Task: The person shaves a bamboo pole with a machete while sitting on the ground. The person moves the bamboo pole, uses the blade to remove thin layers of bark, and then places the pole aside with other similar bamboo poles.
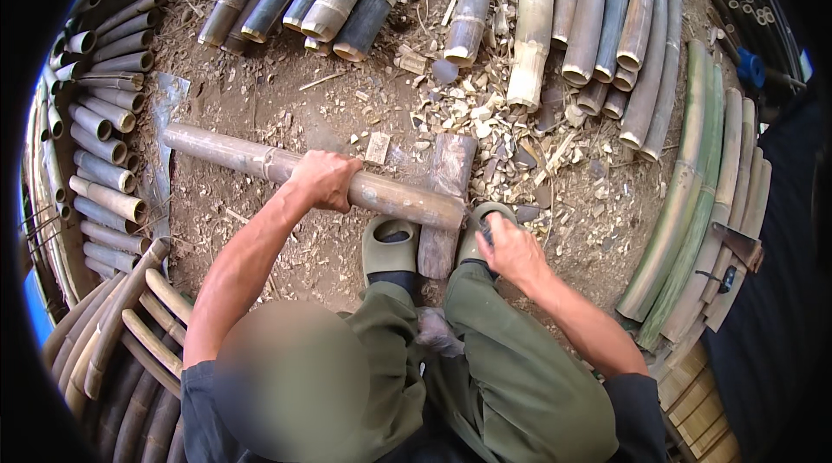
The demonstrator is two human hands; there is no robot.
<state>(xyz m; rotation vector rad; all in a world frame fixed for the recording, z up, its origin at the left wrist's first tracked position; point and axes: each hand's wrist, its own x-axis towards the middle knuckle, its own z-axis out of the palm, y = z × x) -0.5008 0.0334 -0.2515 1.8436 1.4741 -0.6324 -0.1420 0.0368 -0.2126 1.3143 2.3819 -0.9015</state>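
My left hand (325, 179) is clenched over the bamboo pole (260, 164), whose long axis runs from upper left down to its cut end on the wooden block (446, 194) between my feet. My right hand (507, 246), just beside that end, grips something dark, perhaps a blade handle.

left hand (325, 179) wrapped over a long bamboo pole (260, 161) lying across a wooden block (446, 198), pole running from 9 o'clock toward centre. right hand (507, 246) grips a dark tool handle (486, 227) at the pole's cut end, just above the green clogs (388, 246). cut bamboo sections (607, 21) stacked at 12 to 3 o'clock, chips (468, 107) on the dirt.
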